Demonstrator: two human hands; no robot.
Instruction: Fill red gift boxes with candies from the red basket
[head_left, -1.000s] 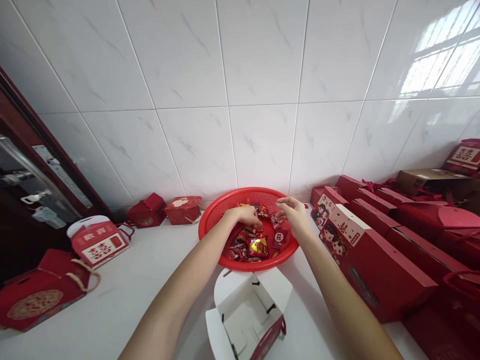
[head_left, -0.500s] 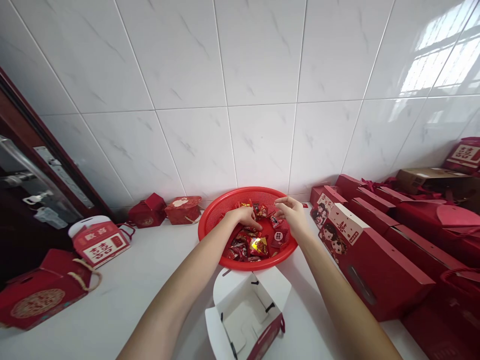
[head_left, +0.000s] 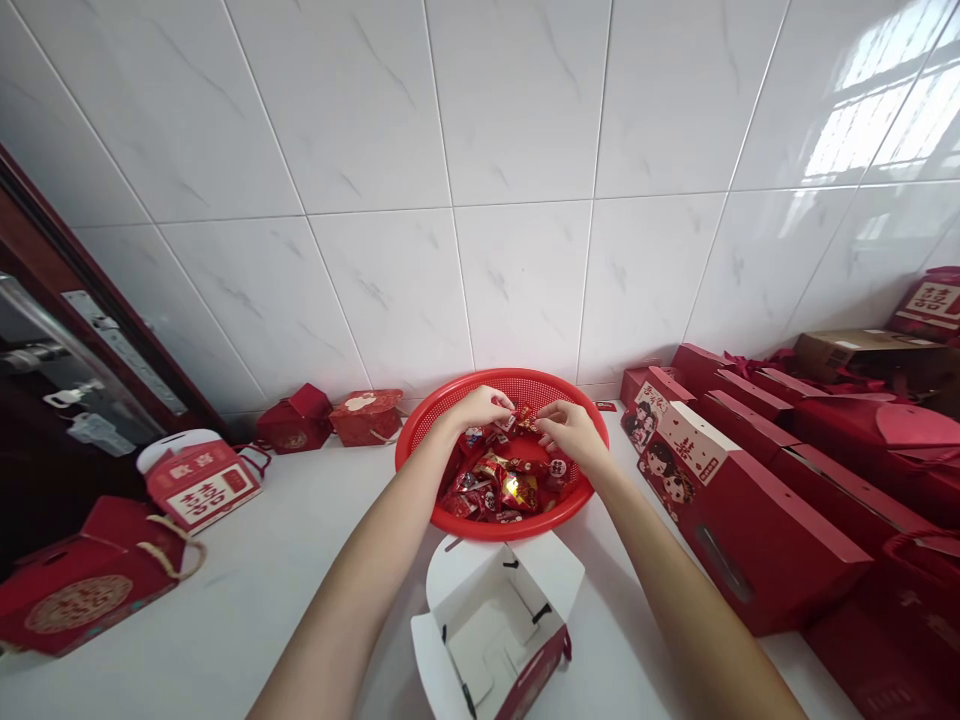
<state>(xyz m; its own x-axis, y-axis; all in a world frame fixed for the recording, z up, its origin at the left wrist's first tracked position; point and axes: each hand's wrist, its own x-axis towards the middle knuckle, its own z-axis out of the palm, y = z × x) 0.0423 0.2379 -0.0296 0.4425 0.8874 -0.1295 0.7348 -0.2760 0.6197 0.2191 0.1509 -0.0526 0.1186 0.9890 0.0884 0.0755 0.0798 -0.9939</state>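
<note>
A red plastic basket (head_left: 559, 522) with a perforated wall stands against the tiled wall, and wrapped candies (head_left: 519, 490) in red and gold lie inside it. Over the basket's back left part is my left hand (head_left: 484, 408), its fingers pinched together at a small wrapped candy. My right hand (head_left: 566, 432) is over the basket's right part, fingers curled and close to the candies; whether it grips one is too small to tell. Just in front of the basket an open white-lined box (head_left: 491, 625) sits with its flaps spread and nothing inside.
Several red gift boxes (head_left: 202, 485) stand on the white tabletop (head_left: 300, 510) at the left. Rows of larger red boxes (head_left: 750, 520) fill the right side, with a brown carton (head_left: 862, 352) behind. A door with keys is at far left.
My left hand has risen from the middle of the candies toward the back and closed its fingers. My right hand has shifted slightly left and down, closer to my left hand.
</note>
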